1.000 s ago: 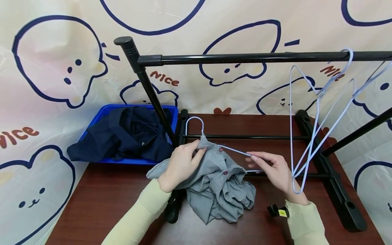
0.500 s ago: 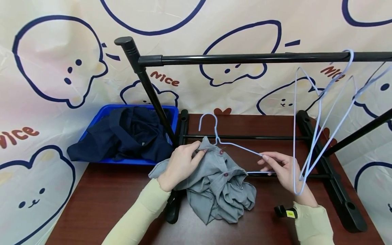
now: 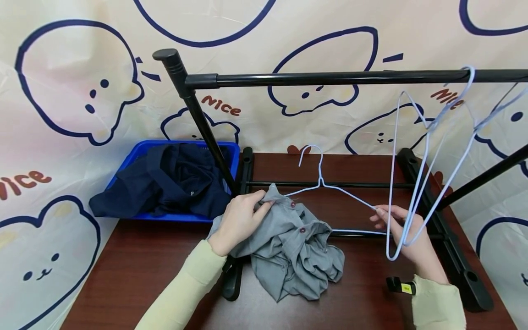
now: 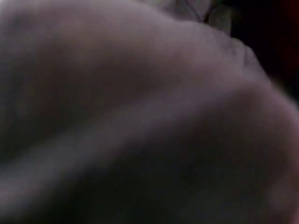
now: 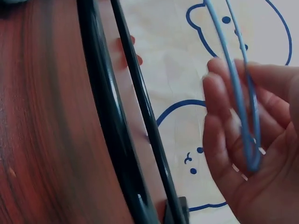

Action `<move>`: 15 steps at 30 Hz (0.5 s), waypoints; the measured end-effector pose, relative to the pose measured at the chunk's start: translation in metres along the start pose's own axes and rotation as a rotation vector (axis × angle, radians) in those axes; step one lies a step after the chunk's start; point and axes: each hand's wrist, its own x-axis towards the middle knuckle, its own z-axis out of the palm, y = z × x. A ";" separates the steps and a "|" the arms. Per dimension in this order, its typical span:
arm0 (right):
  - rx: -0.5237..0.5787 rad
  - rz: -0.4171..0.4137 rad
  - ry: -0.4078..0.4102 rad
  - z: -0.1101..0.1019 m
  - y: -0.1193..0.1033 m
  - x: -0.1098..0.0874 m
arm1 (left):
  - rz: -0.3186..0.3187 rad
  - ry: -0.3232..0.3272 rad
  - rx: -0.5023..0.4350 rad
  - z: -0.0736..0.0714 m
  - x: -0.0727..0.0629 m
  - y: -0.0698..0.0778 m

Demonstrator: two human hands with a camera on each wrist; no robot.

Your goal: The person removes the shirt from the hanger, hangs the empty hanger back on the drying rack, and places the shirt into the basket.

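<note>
My left hand (image 3: 239, 220) holds the collar end of a crumpled grey shirt (image 3: 284, 256) with dark red buttons, lying on the table in the head view. Part of a light blue clothes hanger (image 3: 348, 193) is inside the shirt; its hook and right shoulder show, the left end is hidden by cloth. My right hand (image 3: 422, 252) pinches the hanger's right shoulder near its end. In the right wrist view, the hanger's narrow end (image 5: 240, 102) runs between thumb and fingers into the palm. The left wrist view is mostly blurred hand, with a bit of greyish cloth at the top.
A black rack with a crossbar (image 3: 330, 79) stands over the brown table (image 3: 136, 275). Light blue hangers (image 3: 425, 156) hang at its right and overlap my right hand in the head view. Behind left, a blue basket (image 3: 177, 218) bears dark navy clothing (image 3: 173, 183).
My right hand has moved right with the hanger, so its hook and more of both shoulders have come out from the collar. The left hand stays at the collar, shifted slightly left.
</note>
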 end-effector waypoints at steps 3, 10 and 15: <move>-0.042 -0.032 0.013 0.002 -0.004 0.001 | -0.001 0.001 0.005 0.000 0.000 0.001; -0.105 -0.032 -0.004 0.013 -0.020 0.006 | 0.024 -0.021 0.018 0.002 0.001 0.008; -0.091 -0.059 -0.019 0.031 -0.036 0.011 | 0.049 -0.053 0.037 0.005 0.001 0.014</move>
